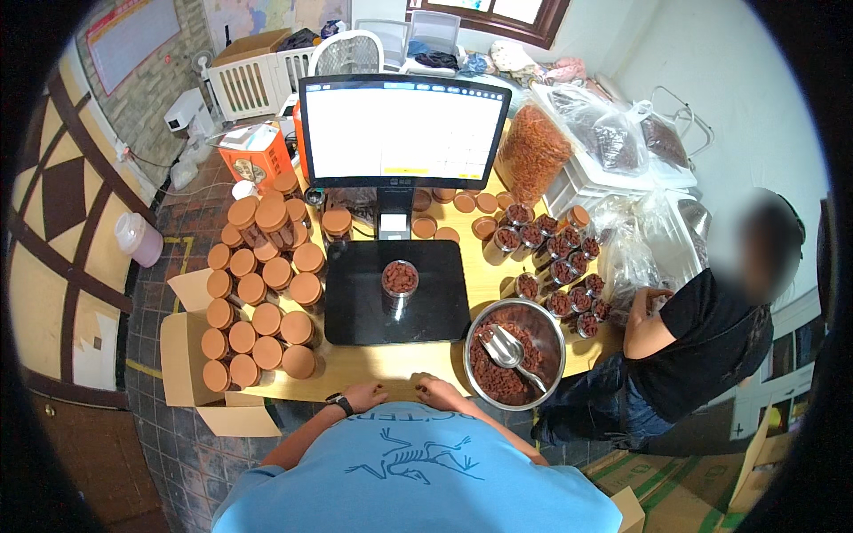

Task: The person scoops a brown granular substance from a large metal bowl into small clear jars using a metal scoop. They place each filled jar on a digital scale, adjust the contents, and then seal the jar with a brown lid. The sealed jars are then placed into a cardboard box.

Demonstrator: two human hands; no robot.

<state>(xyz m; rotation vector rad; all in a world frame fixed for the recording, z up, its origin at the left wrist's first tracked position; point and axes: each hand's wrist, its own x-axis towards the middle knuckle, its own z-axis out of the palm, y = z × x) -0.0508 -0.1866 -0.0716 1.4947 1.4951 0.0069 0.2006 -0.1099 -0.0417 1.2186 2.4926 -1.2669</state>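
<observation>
My left hand (363, 394), a dark watch on its wrist, rests empty at the table's front edge. My right hand (439, 393) lies a short way to its right, also empty; the fingers of both look loosely laid on the edge. Ahead of them is a black scale platform (355, 302), with an open clear jar (400, 280) of reddish-brown pieces upright on it. Close to my right hand stands a steel bowl (469, 355) of the same pieces, a metal scoop (505, 348) lying in it.
Several brown-lidded jars (268, 320) crowd the left. Open filled jars (560, 271) stand at the right, loose lids (464, 202) behind. A lit screen (404, 133) rises behind the platform. A person in black (702, 346) is at the right, beside plastic bags (626, 240). An open carton (187, 364) stands left.
</observation>
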